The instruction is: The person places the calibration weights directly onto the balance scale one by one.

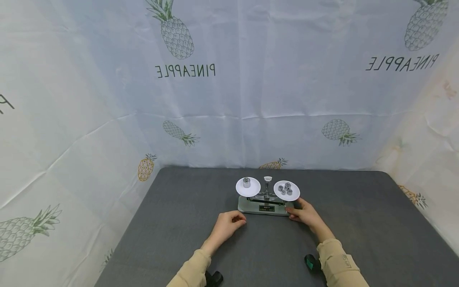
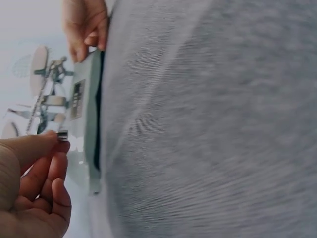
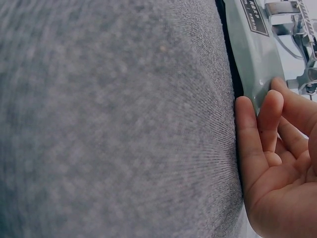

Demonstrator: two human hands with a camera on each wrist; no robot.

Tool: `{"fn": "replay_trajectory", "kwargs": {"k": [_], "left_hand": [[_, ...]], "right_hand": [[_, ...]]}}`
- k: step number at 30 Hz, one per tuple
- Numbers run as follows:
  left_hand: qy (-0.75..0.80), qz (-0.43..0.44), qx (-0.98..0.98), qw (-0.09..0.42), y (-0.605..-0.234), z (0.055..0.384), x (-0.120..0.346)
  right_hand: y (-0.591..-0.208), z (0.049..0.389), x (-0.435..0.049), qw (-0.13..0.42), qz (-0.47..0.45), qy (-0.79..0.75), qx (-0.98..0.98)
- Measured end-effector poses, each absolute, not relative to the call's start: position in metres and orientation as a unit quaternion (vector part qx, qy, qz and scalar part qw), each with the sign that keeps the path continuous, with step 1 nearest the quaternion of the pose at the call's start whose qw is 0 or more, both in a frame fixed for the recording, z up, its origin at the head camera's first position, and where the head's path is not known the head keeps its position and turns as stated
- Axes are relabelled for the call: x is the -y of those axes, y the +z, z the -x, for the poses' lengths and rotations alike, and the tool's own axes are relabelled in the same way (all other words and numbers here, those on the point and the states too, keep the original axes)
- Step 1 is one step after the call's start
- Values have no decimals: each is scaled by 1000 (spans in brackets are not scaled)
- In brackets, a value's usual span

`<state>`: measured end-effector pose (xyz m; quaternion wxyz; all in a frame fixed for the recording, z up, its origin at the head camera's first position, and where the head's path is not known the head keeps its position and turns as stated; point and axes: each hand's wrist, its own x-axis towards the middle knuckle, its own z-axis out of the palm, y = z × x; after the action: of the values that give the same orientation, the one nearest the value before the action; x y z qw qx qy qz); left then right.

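Note:
A balance scale with a pale green base [image 1: 245, 206] stands on the table. Its left white pan [image 1: 254, 191] bears a metal weight [image 1: 246, 182]; several smaller metal weights [image 1: 288, 186] sit on its right white pan [image 1: 295, 195]. My left hand [image 1: 226, 227] is in front of the base's left end. Between thumb and index finger it pinches a small shiny metal weight [image 2: 62, 135], as the left wrist view shows. My right hand [image 1: 305, 213] touches the right end of the base, below the right pan, with fairly straight fingers [image 3: 246, 119] against it.
The scale stands on a dark grey cloth-covered table [image 1: 201, 191]. Behind and beside the table hangs a pale curtain [image 1: 229, 95] printed with pineapples. Black devices [image 1: 312, 263] show by both sleeves.

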<state>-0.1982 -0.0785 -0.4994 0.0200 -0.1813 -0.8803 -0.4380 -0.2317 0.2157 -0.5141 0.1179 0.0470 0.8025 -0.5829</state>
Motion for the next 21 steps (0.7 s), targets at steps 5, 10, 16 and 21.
{"fn": "replay_trajectory", "kwargs": {"k": [5,10,16,21], "left_hand": [[-448,183,872,78,-486,200,81],[-467,182,853,147,-470,207,82],[-483,167,840,186,-450,221,79],[-463,166,848,195,-443,232,73]], "right_hand": [[-515,232,-216,118,-44,-588,-799],[-516,232,-217,115,-44,-589,-799],[-516,233,-217,115,-41,-595,-795],[-515,232,-216,122,-38,-601,-789]]}}
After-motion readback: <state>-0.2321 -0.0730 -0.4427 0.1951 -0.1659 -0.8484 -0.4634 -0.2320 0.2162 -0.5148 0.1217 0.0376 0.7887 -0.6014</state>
